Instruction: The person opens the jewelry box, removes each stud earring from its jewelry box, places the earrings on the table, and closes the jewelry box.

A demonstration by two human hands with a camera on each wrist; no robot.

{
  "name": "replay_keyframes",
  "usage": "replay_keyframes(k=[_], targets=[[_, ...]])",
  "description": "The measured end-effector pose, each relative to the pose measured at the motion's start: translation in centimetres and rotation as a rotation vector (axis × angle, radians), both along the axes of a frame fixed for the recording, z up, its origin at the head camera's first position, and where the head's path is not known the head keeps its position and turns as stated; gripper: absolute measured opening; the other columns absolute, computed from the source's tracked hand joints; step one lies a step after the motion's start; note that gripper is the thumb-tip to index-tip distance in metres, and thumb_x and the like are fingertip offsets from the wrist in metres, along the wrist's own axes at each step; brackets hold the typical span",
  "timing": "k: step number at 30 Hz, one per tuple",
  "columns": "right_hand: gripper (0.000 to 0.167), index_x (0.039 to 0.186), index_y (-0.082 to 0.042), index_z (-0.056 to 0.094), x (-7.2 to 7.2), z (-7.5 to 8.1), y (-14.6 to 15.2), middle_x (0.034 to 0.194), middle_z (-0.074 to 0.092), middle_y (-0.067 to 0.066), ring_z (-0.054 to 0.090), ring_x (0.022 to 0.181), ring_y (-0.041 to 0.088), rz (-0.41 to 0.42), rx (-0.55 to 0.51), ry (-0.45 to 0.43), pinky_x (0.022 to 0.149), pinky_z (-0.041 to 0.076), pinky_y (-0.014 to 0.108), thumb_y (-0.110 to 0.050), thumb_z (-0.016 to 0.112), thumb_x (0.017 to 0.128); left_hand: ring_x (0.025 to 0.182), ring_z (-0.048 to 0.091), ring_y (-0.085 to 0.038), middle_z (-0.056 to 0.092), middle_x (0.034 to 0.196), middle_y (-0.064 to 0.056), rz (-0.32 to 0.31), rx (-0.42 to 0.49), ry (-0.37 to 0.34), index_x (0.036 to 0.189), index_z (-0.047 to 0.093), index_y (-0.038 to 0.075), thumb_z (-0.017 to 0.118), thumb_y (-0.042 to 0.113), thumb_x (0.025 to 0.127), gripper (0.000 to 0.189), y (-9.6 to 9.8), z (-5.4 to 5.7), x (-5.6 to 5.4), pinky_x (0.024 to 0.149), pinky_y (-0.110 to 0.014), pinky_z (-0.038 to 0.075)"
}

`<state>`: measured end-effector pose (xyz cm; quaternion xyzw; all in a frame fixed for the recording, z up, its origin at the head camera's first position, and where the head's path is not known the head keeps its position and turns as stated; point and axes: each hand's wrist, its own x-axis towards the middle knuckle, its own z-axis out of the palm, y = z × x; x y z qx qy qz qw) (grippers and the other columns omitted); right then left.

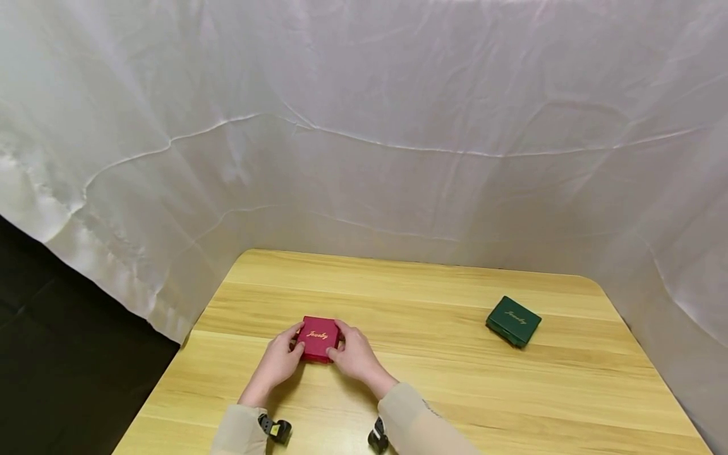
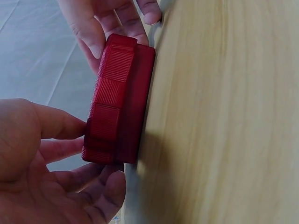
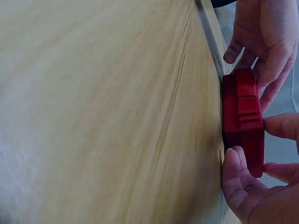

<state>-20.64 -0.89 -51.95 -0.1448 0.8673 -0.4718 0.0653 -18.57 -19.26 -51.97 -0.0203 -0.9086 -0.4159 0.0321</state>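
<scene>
A small red jewelry box with gold lettering on its lid lies between both hands at the left of the wooden table. My left hand grips its left side, with the thumb at the near corner and fingers farther along. On the opposite side my right hand holds the box in the same way. In the left wrist view, a ribbed ribbon bow shows on the near face of the box. The right wrist view has the red box close against the tabletop, fingertips of both hands at its ends.
Farther right on the wooden table sits a green jewelry box, turned at an angle, also with gold lettering. Pale cloth hangs behind the table and along its sides. A dark area lies beyond the left edge.
</scene>
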Motion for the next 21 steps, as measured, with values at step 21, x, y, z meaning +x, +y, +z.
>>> replay_keyframes(k=[21], targets=[[0.071,0.148,0.002,0.037,0.3,1.2,4.6,0.128,0.053,0.029,0.057,0.083,0.014,0.123,0.047,-0.021,0.083,0.049,0.04,-0.023,0.071,0.091,0.105,0.061,-0.038,0.056,0.124,-0.027,0.013,-0.033,-0.002,0.143,0.045,-0.003,0.069,0.014,0.091,0.059,-0.2,1.2,0.8,0.09,-0.054,0.049]])
